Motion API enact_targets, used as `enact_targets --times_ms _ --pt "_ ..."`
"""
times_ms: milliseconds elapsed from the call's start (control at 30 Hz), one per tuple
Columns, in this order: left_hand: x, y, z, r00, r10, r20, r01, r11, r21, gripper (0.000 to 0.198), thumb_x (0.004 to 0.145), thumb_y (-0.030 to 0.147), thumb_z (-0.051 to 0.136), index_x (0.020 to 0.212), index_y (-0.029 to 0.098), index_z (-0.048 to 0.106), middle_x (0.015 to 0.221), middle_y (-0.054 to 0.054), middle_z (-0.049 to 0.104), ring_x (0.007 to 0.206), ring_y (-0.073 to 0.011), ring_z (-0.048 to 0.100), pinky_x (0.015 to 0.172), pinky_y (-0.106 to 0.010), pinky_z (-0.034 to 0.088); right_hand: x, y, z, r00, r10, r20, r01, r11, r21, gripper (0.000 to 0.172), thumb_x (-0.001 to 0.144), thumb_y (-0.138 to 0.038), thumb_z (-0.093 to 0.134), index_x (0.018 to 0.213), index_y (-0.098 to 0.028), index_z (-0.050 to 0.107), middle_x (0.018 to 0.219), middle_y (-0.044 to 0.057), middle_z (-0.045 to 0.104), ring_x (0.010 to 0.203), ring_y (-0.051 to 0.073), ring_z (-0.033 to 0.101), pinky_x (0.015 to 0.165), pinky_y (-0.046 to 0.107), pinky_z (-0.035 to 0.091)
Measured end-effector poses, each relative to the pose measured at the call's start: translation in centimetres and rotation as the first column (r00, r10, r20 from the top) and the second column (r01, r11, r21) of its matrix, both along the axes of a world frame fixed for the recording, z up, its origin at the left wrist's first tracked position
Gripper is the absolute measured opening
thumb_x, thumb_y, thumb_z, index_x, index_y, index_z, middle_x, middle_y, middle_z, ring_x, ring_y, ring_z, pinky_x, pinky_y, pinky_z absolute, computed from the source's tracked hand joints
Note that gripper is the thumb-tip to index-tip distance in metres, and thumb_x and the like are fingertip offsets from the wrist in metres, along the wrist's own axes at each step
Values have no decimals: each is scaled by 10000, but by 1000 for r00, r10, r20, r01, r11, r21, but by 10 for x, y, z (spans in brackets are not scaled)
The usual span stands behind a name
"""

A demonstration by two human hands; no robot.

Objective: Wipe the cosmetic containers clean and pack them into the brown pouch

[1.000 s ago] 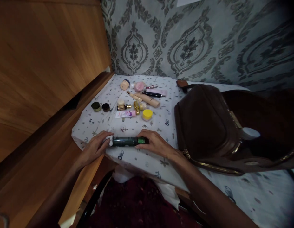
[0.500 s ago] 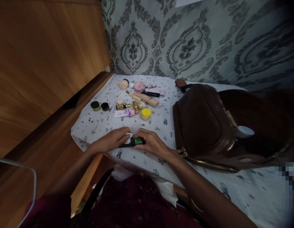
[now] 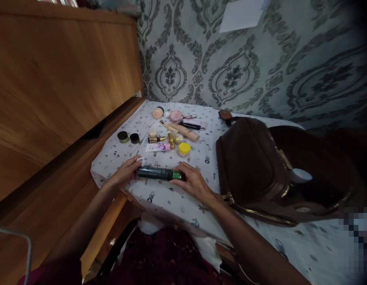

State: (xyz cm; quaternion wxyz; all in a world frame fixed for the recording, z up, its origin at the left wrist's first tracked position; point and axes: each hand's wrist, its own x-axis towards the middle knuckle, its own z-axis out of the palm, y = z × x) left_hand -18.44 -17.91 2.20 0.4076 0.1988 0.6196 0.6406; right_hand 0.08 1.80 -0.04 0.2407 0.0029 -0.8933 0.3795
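One dark bottle (image 3: pixel 155 173) level over the printed cloth (image 3: pixel 183 200) | our right hand (image 3: pixel 193 182) grips its green-banded end | our left hand (image 3: pixel 126 171), pinching white wad (image 3: pixel 141 160), now at opposite end; half a second ago we had it near the green band | brown bag (image 3: pixel 245 158) to our right

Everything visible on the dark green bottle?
The bottle is a slim, glossy cylinder, seemingly plastic or glass, with a bright green band near its right end and faint, unreadable pale print. It lies roughly level, crosswise, above the cloth near its front edge; contact with the cloth can't be told. The right hand grips the banded end; the left hand is at the other, a white wad at its fingertips.
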Motion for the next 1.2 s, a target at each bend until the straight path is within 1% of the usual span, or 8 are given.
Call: enact_targets --times_ms 233,467,633,733,833,967,1100,1200 --pt "22 25 21 908 227 351 -271 959 80 53 876 142 573 829 152 552 701 -1 624 610 -118 614 579 -268 590 2 1 4 990 -136 31 137 990 -44 347 855 -527 646 909 -185 628 817 44 634 700 179 576 656 296 481" --pt "47 61 22 818 439 372 -554 774 305 135 873 201 601 766 169 525 628 63 564 501 -62 531 495 -161 489 2 -2 0 990 -137 -27 133 986 -102 507 858 -485 658 1276 -214 565 1083 89 691 943 247 655 848 380 528" --pt "67 81 31 808 487 331 -588 683 433 77 888 265 584 916 201 551 859 24 658 713 -86 640 696 -201 537 3 -13 6 998 -57 -32 51 985 -162 468 915 -423 592 1315 -193 516 1174 103 661 1039 246 639 905 373 512" --pt "84 89 35 842 496 215 -537 728 427 82 939 247 476 1005 232 522 961 1 659 873 -115 652 790 -224 525 3 -20 10 998 -70 0 68 967 -245 448 921 -387 572 1312 -190 473 1021 60 665 887 211 636 798 332 524" --pt "99 88 33 875 470 -113 -395 831 392 105 963 321 440 998 242 498 931 0 617 866 -137 609 787 -244 500 4 -24 12 997 -78 -3 72 928 -367 342 912 -392 560 1189 -204 490 825 8 606 715 174 587 649 283 509" --pt "108 75 26 794 309 -524 -168 939 300 180 952 396 463 898 227 493 795 11 542 755 -153 530 726 -263 461 2 -19 13 994 -100 -34 65 835 -547 318 907 -454 549 1112 -223 474 782 -2 562 602 139 534 509 240 471" --pt "106 61 18 774 124 -621 12 978 210 199 949 409 472 905 216 499 783 9 548 720 -155 515 694 -268 433 -1 -12 13 989 -129 -77 57 795 -604 351 886 -465 569 1124 -222 482 822 9 572 608 133 537 493 227 471" --pt "102 58 17 736 163 -657 -27 977 212 181 960 390 449 960 217 501 846 -4 570 777 -167 537 740 -283 440 -1 -13 13 992 -115 -56 65 831 -552 340 881 -430 590 1133 -217 508 823 10 595 663 153 577 533 237 492"
